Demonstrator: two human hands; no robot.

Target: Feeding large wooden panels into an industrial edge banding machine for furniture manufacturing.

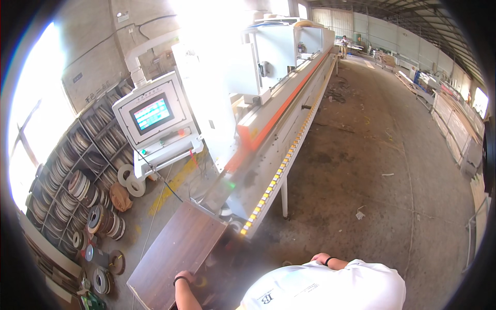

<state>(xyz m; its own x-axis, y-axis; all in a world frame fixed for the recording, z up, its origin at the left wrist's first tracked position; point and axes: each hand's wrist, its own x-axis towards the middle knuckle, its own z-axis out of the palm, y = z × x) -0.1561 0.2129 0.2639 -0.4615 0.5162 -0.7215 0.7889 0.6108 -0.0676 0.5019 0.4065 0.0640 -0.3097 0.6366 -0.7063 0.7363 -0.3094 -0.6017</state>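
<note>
A dark brown wood-grain panel surface (173, 248) stands at the lower left, against the near end of a long white machine (281, 137). My left hand (186, 277), with a black band at the wrist, rests at the panel's right edge. Its fingers are partly hidden and blurred, so their grip is unclear. My right hand (321, 257), also with a dark wristband, is beyond my white shirt (330, 287), away from the panel. Its fingers look curled in, with nothing seen in them.
A control console (155, 113) with a lit screen stands left of the machine. Racks of coiled edge-banding rolls (62, 175) line the left wall, with more rolls (101, 222) on the floor. Yellow-and-white rollers (268, 191) edge the machine. Stacked boards (454, 121) lie far right; another person (344, 45) stands far back.
</note>
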